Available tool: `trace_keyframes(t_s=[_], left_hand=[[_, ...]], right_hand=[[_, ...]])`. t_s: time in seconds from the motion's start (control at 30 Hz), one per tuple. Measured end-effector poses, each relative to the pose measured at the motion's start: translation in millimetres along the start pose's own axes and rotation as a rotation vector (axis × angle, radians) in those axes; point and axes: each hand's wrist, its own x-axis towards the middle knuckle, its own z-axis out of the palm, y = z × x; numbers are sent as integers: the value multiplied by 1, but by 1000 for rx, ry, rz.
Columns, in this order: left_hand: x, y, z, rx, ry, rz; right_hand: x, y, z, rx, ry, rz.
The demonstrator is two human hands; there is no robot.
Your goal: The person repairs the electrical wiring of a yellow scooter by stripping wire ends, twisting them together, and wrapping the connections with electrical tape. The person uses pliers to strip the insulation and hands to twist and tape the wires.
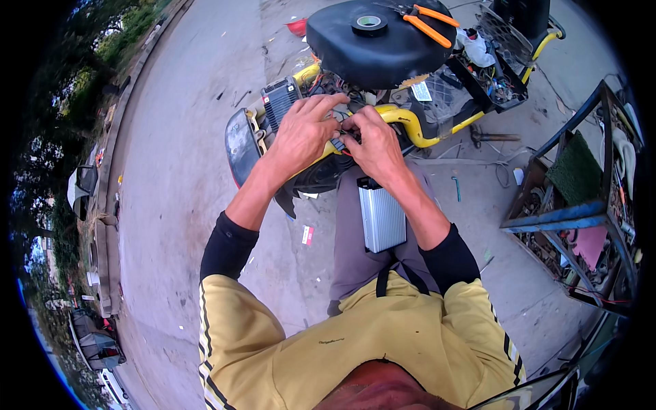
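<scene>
My left hand (304,130) and my right hand (372,143) meet over the rear of a yellow electric scooter (410,126), fingers pinched together on a small connector and wires between them. What exactly sits in the fingers is hidden. A ribbed silver controller box (380,217) lies on my right thigh just below the hands. A second ribbed grey box (280,99) sits on the scooter's tail beside my left hand.
On the black scooter seat (376,51) lie a roll of black tape (369,24) and orange-handled pliers (427,24). A blue metal rack (581,205) of parts stands at the right. A hex key (456,188) lies on the concrete. Cars are parked at far left.
</scene>
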Motion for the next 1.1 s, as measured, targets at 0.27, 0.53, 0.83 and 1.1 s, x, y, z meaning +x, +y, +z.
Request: trace_keyframes(t_s=[0.27,0.53,0.83,1.1], left_hand=[[-6,-4,-6,-139,-5,-18],[-10,-3,9,46,153,132],[-12,-8,8,6,149,162],[-24,-10,9,-112,284,-7]], right_hand=[[-5,-8,-3,18,-72,51],[-9,-11,-4,0,-62,10],[-6,-11,-2,82,-52,70],[-2,-11,-7,140,-103,166]])
